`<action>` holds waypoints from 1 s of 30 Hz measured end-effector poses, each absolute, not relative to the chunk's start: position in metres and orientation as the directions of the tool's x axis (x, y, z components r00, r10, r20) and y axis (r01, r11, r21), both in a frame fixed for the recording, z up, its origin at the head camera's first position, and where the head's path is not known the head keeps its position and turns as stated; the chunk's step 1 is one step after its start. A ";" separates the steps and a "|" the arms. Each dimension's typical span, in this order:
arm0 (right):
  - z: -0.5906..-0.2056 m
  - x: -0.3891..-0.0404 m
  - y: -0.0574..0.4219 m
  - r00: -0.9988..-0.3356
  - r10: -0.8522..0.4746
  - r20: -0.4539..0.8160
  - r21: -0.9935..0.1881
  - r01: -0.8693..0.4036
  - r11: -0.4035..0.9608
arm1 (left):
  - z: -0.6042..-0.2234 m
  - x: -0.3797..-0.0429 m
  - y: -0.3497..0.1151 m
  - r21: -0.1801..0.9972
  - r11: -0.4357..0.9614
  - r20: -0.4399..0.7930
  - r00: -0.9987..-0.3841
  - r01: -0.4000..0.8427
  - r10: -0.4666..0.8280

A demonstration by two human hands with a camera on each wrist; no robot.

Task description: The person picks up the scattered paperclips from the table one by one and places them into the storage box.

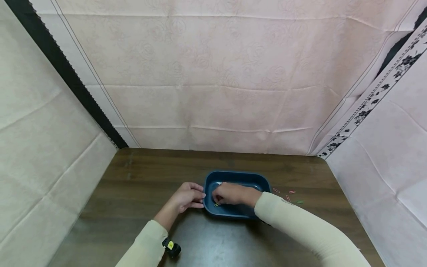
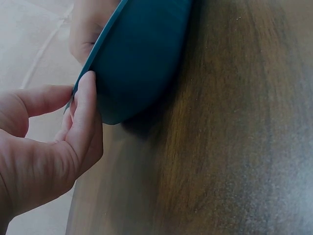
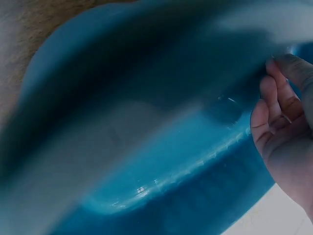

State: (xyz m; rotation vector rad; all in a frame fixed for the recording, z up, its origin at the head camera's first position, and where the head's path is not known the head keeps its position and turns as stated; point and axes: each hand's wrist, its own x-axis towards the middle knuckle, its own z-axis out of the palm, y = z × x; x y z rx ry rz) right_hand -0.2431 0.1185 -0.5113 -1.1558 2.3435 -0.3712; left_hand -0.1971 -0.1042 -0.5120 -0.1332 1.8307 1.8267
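Note:
A dark blue rectangular tray [image 1: 233,214] lies on the wooden table. My left hand [image 1: 189,196] is at its left end. The left wrist view shows the thumb on one side of the tray rim [image 2: 105,32] and fingers on the other, pinching it. My right hand [image 1: 231,193] reaches down inside the tray at its left part. Thumb and index fingertips meet in the right wrist view, where the hand [image 3: 288,112] is above the tray floor. A small yellow paper clip [image 1: 216,204] shows right at those fingertips in the head view.
Right of the tray lie several paper clips on the table: red ones [image 1: 292,192] and a green one [image 1: 300,202]. The wooden tabletop [image 1: 160,167] ends against pale cloth walls [image 1: 217,111] at the back and sides. A black wrist device [image 1: 171,247] sits at the left sleeve.

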 end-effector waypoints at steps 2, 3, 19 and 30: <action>-0.512 -0.243 0.117 -0.520 -0.795 -0.312 -0.437 -0.665 0.606 | -0.512 -0.197 -0.104 0.897 0.075 -0.437 -0.847 -0.436 0.302; -0.512 -0.243 0.117 -0.522 -0.794 -0.312 -0.433 -0.666 0.608 | -0.512 -0.197 -0.104 0.897 0.076 -0.436 -0.848 -0.435 0.302; -0.509 -0.242 0.122 -0.529 -0.798 -0.288 -0.438 -0.668 0.601 | -0.512 -0.197 -0.104 0.893 0.075 -0.445 -0.846 -0.443 0.293; -0.502 -0.243 0.131 -0.568 -0.778 -0.269 -0.509 -0.602 0.615 | -0.510 -0.197 -0.104 0.893 0.079 -0.446 -0.846 -0.444 0.292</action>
